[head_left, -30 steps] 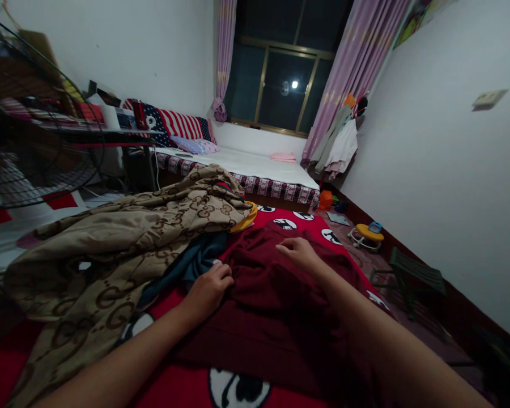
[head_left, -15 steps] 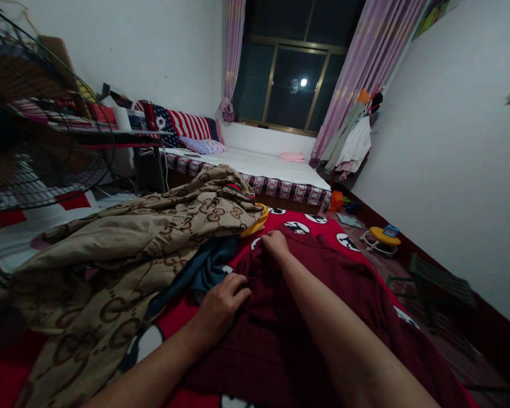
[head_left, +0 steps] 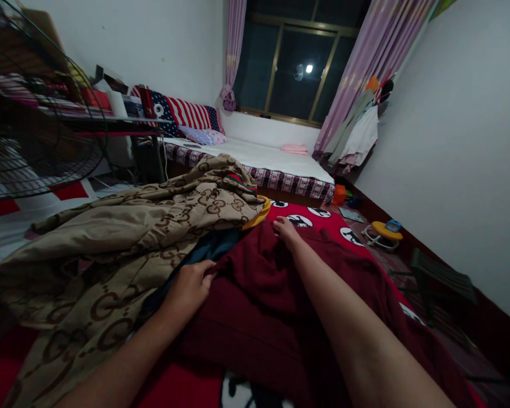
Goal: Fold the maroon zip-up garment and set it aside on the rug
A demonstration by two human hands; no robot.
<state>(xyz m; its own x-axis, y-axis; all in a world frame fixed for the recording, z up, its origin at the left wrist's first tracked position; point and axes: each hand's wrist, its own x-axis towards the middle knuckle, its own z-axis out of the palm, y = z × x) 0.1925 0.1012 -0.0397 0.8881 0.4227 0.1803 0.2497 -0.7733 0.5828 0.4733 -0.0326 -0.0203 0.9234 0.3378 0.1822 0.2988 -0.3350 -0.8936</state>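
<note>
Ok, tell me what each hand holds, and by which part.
Both hold the dark red garment: the left hand pinches its left edge, and the right hand appears to grip its far edge.

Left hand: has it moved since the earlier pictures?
Yes. The left hand, gripping the maroon garment, has shifted left, toward the brown patterned blanket.

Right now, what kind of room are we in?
Probably a bedroom: a bed stands below the curtained window, clothes hang by the wall, and the left hand grips a dark red garment.
</note>
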